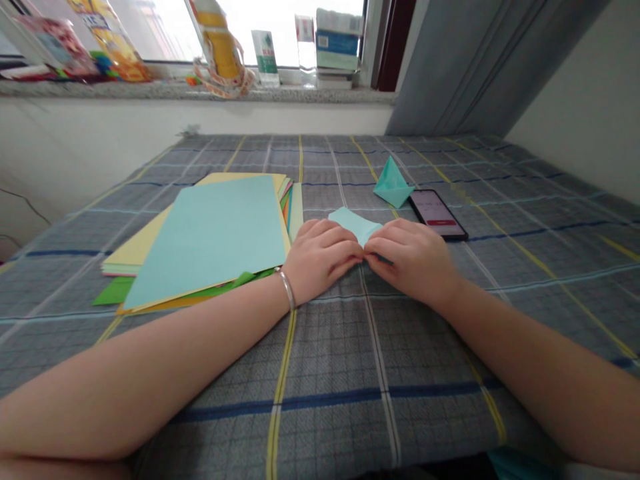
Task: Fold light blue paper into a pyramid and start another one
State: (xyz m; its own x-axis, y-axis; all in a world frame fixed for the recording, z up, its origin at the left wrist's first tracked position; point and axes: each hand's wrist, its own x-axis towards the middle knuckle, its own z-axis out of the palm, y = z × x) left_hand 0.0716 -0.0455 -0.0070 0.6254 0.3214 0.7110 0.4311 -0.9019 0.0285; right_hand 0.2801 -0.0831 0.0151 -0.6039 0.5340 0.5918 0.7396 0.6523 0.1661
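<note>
A small folded piece of light blue paper (354,223) lies between my hands, its upper part showing above my fingers. My left hand (325,253) pinches its near left side, with a silver bangle at the wrist. On the near right side, my right hand (413,257) pinches the same paper, and the fingertips of both hands almost meet. My fingers cover the paper's near edge. Beyond my right hand stands a folded teal paper boat (393,184) with a pointed peak.
A stack of coloured paper with a light blue sheet (215,240) on top lies left of my hands. To the right is a phone (438,213) with a lit screen. Checked cloth (330,373) covers the table. Bottles and boxes (339,40) line the windowsill.
</note>
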